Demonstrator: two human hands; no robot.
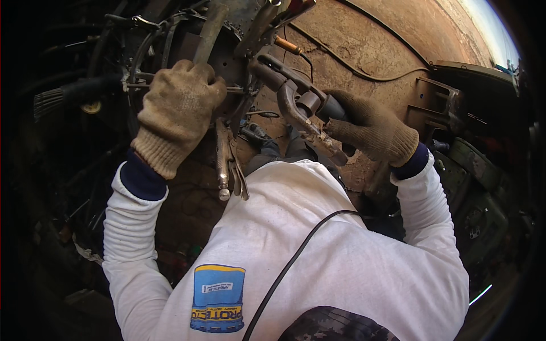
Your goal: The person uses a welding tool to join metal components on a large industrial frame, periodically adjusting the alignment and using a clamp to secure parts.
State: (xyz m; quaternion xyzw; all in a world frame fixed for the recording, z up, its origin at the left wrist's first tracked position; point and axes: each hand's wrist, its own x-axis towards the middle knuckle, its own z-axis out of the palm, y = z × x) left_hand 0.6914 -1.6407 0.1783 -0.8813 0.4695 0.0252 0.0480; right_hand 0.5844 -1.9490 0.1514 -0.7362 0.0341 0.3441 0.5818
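My left hand (179, 111), in a tan knitted work glove, is closed around a flat metal bar (211, 34) that sticks out beyond the fist. It is over a dark metal frame (230, 65). My right hand (372, 126), in a matching glove, grips a worn metal clamp (296, 108) by its dark handle side; the glove hides some of it. The clamp's upper end reaches toward the frame; whether they touch, I cannot tell. A pair of locking pliers (223, 162) hangs below the frame near my left hand. More pliers (261, 25) stand at its top.
A wire brush (51, 103) lies at the left. Beyond the clamp is an orange-handled tool (287, 45) with a black cable. A long cable (364, 74) crosses the brown ground. At the right stand a rusty metal bracket (435, 105) and dark green machinery (475, 199).
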